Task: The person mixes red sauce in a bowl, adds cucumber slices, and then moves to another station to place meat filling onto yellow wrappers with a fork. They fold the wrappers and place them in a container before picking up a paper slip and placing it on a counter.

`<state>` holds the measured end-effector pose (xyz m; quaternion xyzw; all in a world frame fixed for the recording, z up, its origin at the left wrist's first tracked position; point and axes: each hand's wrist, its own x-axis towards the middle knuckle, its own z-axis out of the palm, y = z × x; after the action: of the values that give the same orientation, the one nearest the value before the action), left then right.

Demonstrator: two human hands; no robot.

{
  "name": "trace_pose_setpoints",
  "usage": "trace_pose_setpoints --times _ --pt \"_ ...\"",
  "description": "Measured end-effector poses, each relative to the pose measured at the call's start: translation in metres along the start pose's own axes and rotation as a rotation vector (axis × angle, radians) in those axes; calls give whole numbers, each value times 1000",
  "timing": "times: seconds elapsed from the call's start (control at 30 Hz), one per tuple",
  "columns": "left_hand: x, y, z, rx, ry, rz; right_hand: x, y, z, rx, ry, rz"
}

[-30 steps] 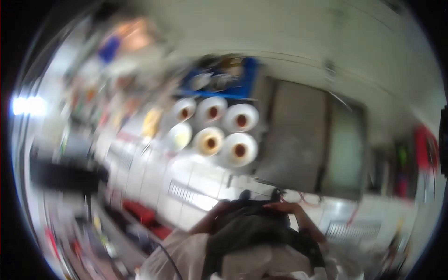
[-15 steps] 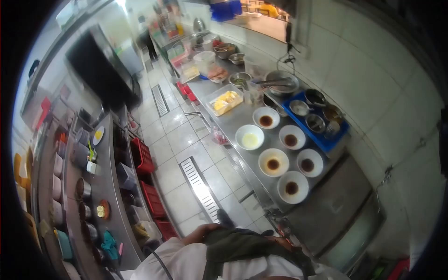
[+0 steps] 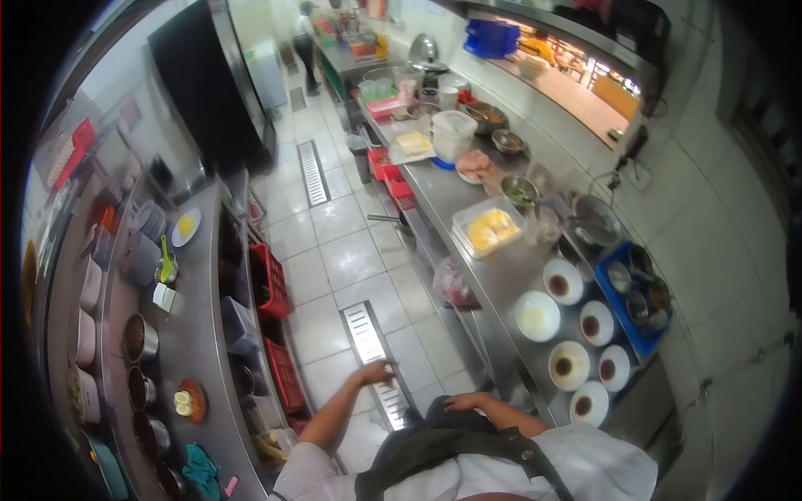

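My left hand hangs in front of me over the floor drain grate. Its thumb and fingers look slightly apart, and I see nothing held. Close to my waist, my right hand rests by the dark apron with its fingers stretched out, also without anything visible in it. On the steel counter to my right stand several white bowls with dark sauce, among them the bowl nearest the edge. One bowl holds a pale yellowish liquid instead.
A plastic tub of yellow food and a blue tray of metal bowls are on the right counter. Red crates line the aisle's left side below a steel counter. A person stands far down the aisle.
My view has turned, so the right counter and bowls appear farther right. Both my hands now show: the left extends forward from my body, the right lies at my waist.
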<state>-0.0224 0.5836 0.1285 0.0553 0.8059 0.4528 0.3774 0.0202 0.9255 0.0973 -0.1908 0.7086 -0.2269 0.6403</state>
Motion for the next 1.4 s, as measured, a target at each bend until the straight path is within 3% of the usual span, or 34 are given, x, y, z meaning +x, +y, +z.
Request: trace_pose_setpoints --times 0.13,0.2,0.27,0.3,0.33,0.4,0.43,0.47,0.53,0.57,0.6,0.67,0.7,0.77,0.8,0.87,0.93,0.97,1.0,1.03,1.07,1.13,1.2,1.27,1.3,1.37,1.4 --pt "32 70 -134 -109 295 102 61 -29 -59 -157 36 -208" --pt "33 96 -184 -110 314 72 121 9 -79 -143 26 -276" --pt "42 101 -223 -117 320 43 195 53 -124 -8 14 -480" --pt "45 89 -236 19 305 60 187 32 -147 -3 11 -489" --pt "49 74 -246 151 288 78 164 2 -177 62 48 -436" --pt "53 36 -256 206 162 -98 146 -35 -241 121 95 -394" --pt "56 -5 -250 195 183 25 149 -42 -263 138 88 -359" --pt "51 -30 -247 122 96 -34 156 -47 -277 166 77 -323" --pt "19 -5 -247 6 9 -153 176 -54 -307 194 14 -274" --pt "14 -23 -241 -110 70 -97 180 -56 -319 197 -45 -212" --pt "10 -17 -239 -205 70 -192 181 -61 -331 220 -46 -206" --pt "14 -11 -239 -123 211 -144 185 -77 -361 228 -74 -204" --pt "27 -20 -238 -119 187 -143 181 -94 -376 340 -118 -39" --pt "66 -58 -246 -447 387 -12 128 -160 -424 306 -91 24" --pt "88 -78 -267 -453 359 -20 116 -179 -434 249 -78 85" --pt "128 -105 -308 -683 313 -75 193 -143 -447 375 -129 113" --pt "150 -55 -387 -386 252 -103 220 -137 -469 378 32 13" --pt "169 -39 -427 -290 159 -191 284 -70 -463 394 32 25" --pt "186 -30 -461 -184 66 -271 363 -38 -486 35 77 -534" --pt "210 -35 -490 -119 72 -215 302 -75 -501 53 94 -525" --pt "240 -37 -515 -53 79 -153 257 -152 -546 26 393 -176" --pt "290 -1 -566 -54 171 29 186 -219 -598 496 402 -156" --pt "327 61 -610 -142 204 115 147 -245 -630 1176 460 -444" --pt "376 105 -642 -187 165 123 119 -255 -660 1415 713 -665" --pt "397 127 -654 -161 125 133 117 -248 -672 1447 752 -674" --pt "430 168 -664 -552 70 105 117 -228 -692 1978 1161 -894" --pt "447 176 -661 -538 40 109 120 -220 -697 1991 1194 -899"
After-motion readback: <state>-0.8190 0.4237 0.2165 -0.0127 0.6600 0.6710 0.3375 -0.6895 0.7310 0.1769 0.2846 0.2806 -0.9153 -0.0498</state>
